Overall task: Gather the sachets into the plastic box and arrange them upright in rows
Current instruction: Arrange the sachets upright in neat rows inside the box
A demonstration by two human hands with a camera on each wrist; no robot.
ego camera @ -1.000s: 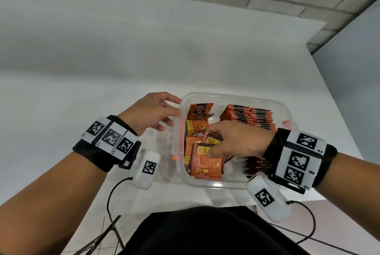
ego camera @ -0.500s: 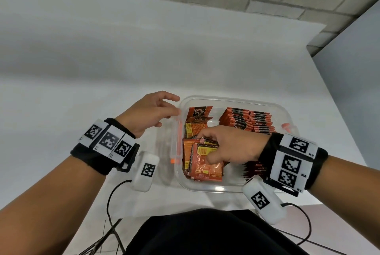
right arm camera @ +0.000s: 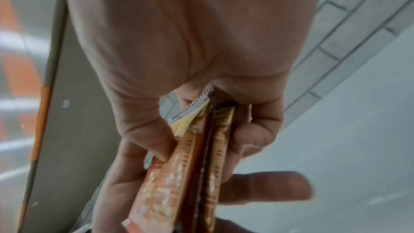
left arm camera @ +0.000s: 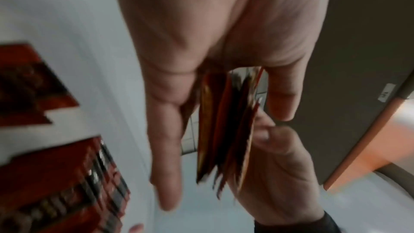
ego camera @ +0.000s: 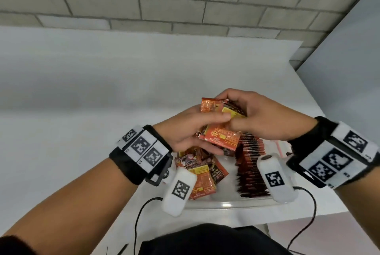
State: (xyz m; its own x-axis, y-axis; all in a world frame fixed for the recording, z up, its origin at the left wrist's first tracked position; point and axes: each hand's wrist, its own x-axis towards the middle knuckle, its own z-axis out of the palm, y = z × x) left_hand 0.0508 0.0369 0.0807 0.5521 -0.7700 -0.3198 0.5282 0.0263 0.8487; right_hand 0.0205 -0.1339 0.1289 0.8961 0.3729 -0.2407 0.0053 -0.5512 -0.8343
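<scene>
Both hands met above the plastic box, which sat on the white desk close to the person's body. Between them they held a bunch of sachets, orange and dark ones pressed together face to face and lifted clear of the box. The left hand had its grip closed on the bunch from the near side, thumb across the front sachet and fingers curled underneath. The right hand gripped the same bunch from the far side, fingers wrapped over its top edge. In the left wrist view the sachets showed edge-on between thumb and fingers, with the other hand's fingertips touching them. The right wrist view showed the pack pinched in the same way.

Inside the box, a row of dark sachets stood upright along the right side. On the left, loose sachets lay flat in a jumble.
</scene>
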